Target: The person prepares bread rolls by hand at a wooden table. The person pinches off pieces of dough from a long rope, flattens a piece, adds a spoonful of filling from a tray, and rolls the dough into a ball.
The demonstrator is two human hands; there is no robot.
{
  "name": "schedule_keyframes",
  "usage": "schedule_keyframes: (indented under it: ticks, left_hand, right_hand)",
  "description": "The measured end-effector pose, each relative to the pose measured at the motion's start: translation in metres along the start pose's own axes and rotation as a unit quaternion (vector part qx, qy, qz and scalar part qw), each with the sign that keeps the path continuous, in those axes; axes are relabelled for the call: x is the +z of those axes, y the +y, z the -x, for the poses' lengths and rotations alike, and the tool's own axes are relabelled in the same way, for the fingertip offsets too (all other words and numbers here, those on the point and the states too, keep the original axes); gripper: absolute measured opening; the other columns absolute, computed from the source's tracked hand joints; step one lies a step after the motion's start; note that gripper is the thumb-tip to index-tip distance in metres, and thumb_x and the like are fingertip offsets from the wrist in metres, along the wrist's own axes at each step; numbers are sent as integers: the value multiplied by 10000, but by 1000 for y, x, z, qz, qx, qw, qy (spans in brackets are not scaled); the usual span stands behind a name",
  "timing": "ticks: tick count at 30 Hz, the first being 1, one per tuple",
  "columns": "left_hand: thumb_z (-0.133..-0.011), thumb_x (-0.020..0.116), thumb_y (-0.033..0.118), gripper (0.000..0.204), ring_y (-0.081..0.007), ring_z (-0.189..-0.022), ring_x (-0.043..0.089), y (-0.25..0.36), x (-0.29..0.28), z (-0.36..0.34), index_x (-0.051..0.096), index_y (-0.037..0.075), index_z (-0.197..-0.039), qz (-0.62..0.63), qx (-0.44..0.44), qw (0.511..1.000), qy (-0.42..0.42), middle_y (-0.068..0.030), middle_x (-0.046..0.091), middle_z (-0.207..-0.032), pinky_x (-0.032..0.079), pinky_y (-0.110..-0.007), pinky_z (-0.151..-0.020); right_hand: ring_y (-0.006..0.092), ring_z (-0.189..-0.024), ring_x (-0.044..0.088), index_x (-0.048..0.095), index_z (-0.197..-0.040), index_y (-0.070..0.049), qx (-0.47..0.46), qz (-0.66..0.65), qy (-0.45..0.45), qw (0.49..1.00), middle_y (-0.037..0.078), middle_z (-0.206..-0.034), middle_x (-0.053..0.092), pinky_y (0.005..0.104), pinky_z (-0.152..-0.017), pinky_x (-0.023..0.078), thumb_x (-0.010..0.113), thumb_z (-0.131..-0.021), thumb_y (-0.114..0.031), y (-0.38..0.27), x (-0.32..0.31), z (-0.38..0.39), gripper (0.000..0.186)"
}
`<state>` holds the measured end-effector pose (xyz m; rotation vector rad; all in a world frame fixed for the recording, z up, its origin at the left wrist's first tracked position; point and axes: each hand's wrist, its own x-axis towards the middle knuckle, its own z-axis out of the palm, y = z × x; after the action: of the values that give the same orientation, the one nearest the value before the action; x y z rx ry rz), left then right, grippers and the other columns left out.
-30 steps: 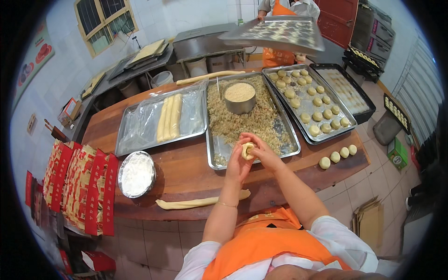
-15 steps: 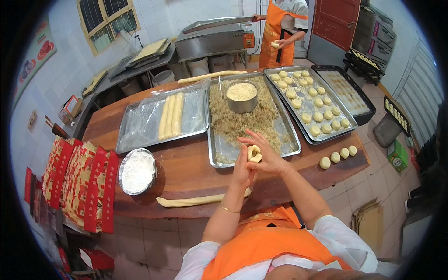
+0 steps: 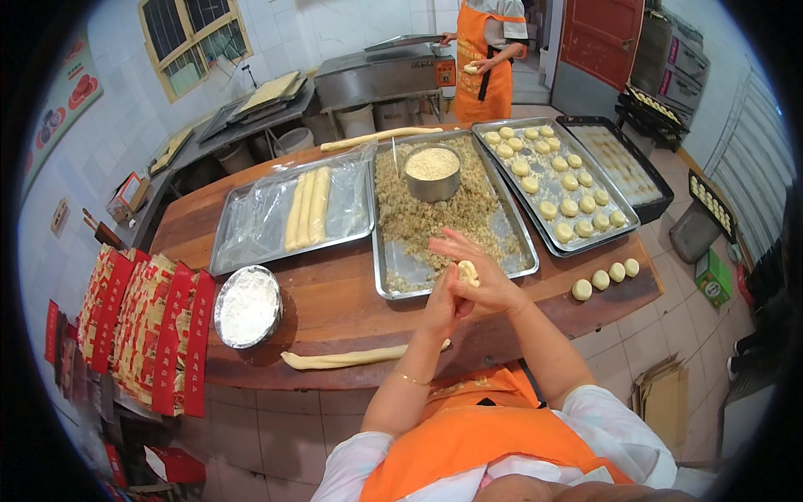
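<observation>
Both hands are closed around a small pale dough piece (image 3: 468, 273) over the near edge of the filling tray. My left hand (image 3: 443, 304) presses against it from the left. My right hand (image 3: 493, 288) wraps it from the right, fingers pointing away. Only the dough's top shows between thumb and fingers. Just beyond is a metal tray (image 3: 393, 284) of crumbly brown filling (image 3: 435, 222), with a metal pot of pale grains (image 3: 433, 165) standing in it. A long dough rope (image 3: 343, 360) lies by the table's near edge.
At left are a bowl of white flour (image 3: 248, 306) and a plastic-lined tray (image 3: 242, 222) with dough rolls (image 3: 308, 209). Several round dough balls (image 3: 600, 280) sit at the right; a tray (image 3: 523, 205) beyond holds more. Red packages (image 3: 138, 330) stand far left. A co-worker (image 3: 485, 67) stands behind the table.
My hands have closed further over the dough piece, and its open ring-shaped top now shows less. The co-worker has shifted left, and the lid in that person's hand is lower.
</observation>
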<state>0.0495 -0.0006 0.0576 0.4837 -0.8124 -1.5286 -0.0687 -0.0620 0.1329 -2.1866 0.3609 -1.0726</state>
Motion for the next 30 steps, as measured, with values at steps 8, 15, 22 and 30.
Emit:
schedule_keyframes:
  ticks: [8, 15, 22, 30]
  left_hand:
    - [-1040, 329, 571, 536, -107, -780, 555, -2, 3, -15, 448, 160, -1363, 15, 4, 1000, 24, -15, 585, -1074, 427, -243, -603]
    - [-1066, 279, 422, 528, -273, -1083, 600, 8, -11, -62, 336, 92, -1474, -20, 56, 952, 300, -111, 523, -1321, 508, -378, -917]
    - [-1021, 474, 397, 413, -233, -1096, 598, 0, -20, -94, 491, 90, -1296, 8, 30, 927, 373, -78, 540, -1289, 510, -381, -914]
    - [-1076, 392, 369, 460, -221, -1230, 498, -12, -11, -76, 384, 65, -1421, -11, 98, 963, 251, -72, 479, -1394, 420, -378, -1005]
  right_hand:
    - [333, -1268, 554, 711, -1023, -33, 116, -108, 42, 986, 141, -1227, 678, 465, -1134, 319, 473, -1023, -448, 14, 4, 4, 478]
    - [218, -1046, 654, 677, -862, -38, 116, -230, 338, 905, 113, -1079, 710, 359, -938, 474, 513, -1027, -382, 54, 5, -21, 416]
    - [261, -827, 680, 729, -895, -84, 84, 365, 104, 921, 87, -864, 718, 379, -849, 491, 646, -944, -315, 90, -11, -46, 250]
    - [256, -1276, 561, 747, -1004, -61, 176, 99, 179, 963, 67, -1057, 742, 464, -1110, 284, 511, -1016, -406, 115, 19, -34, 419]
